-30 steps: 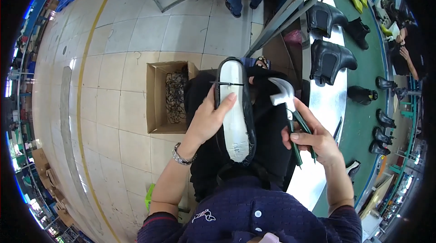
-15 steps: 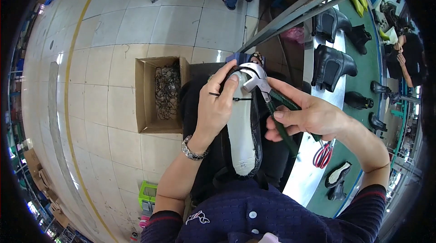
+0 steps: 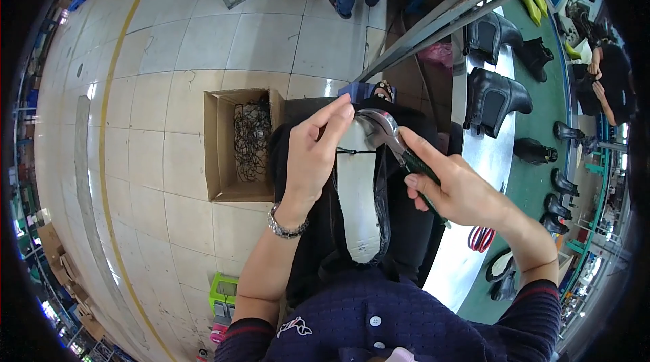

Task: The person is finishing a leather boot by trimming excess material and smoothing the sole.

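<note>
An upturned black boot rests on my lap, its long white sole (image 3: pixel 359 206) facing up and a black cord (image 3: pixel 355 151) running across the sole below the toe. My right hand (image 3: pixel 447 182) is closed round the dark green handles of metal pincers (image 3: pixel 389 130). The curved head of the pincers lies over the toe end, and its jaw tips are hard to make out. Beside the toe, on the left, is my left hand (image 3: pixel 315 152). Its thumb and forefinger are pressed together near the toe edge; whatever they may pinch is hidden.
Left of my legs stands a cardboard box (image 3: pixel 211 148) with tangled black cords (image 3: pixel 250 142). A metal bench (image 3: pixel 487 152) on the right carries black boots (image 3: pixel 497 101) and red-handled scissors (image 3: pixel 481 239). Metal bars (image 3: pixel 467 10) slant overhead. Other people stand farther off.
The pincers' handles have come together in my right hand, and their head has tilted at the toe. My left thumb has lifted off the sole and met the forefinger.
</note>
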Tool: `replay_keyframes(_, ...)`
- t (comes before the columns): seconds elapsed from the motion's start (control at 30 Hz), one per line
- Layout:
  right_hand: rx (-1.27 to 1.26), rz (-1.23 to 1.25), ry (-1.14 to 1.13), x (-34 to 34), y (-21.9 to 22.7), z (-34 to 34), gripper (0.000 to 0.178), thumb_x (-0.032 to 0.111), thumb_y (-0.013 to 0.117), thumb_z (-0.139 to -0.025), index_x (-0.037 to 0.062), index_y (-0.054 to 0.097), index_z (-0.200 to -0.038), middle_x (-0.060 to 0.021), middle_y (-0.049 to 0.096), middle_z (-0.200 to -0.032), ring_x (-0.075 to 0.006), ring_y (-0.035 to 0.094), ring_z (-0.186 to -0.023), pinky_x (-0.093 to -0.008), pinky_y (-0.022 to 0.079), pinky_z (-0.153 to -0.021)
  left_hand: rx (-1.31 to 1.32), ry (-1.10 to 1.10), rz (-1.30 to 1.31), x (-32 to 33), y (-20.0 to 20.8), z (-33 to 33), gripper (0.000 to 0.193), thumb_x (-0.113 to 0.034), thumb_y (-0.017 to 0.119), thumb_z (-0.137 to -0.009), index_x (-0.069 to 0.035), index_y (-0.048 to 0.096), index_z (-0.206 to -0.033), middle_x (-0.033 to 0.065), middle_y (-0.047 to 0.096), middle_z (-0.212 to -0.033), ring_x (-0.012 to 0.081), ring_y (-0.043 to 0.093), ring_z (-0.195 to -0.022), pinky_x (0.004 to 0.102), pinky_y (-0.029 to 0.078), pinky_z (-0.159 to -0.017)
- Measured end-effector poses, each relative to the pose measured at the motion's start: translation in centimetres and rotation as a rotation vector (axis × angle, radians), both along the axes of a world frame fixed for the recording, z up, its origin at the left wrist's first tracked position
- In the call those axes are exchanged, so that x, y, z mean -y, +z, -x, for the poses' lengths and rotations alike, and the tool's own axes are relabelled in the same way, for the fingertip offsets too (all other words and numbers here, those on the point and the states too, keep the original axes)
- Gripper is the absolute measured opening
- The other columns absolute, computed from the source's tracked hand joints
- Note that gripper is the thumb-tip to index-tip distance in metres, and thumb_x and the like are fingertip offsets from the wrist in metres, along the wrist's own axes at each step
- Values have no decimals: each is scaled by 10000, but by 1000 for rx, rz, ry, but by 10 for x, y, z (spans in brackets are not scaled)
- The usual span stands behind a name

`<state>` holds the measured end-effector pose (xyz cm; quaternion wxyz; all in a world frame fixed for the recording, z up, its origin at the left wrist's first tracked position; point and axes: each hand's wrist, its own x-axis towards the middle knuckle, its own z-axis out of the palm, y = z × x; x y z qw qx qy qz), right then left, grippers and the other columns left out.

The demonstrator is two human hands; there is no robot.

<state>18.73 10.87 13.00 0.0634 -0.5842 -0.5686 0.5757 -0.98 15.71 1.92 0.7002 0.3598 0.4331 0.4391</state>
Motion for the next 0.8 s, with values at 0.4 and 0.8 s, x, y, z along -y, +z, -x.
replay_keyframes(0.4,374,-773,91,-2,-29,13,634,86,556,-928,159,292,-1500,-224,629,-768,-408,642,-670,-466,523,-587,-292,-85,-241,-7,-5,4,321,-142,606,-927,-20,643,-1222,-69,523,-713,13,383,-613,196,328,-536)
replay_keyframes(0.8,618,-550,401,-20,-8,20,688,87,599,-894,218,299,-1498,-190,657,-838,-369,650,-689,-448,519,-580,-276,-133,-215,-9,-8,14,344,-137,600,-936,-36,618,-1264,-66,503,-736,16,378,-636,194,321,-547)
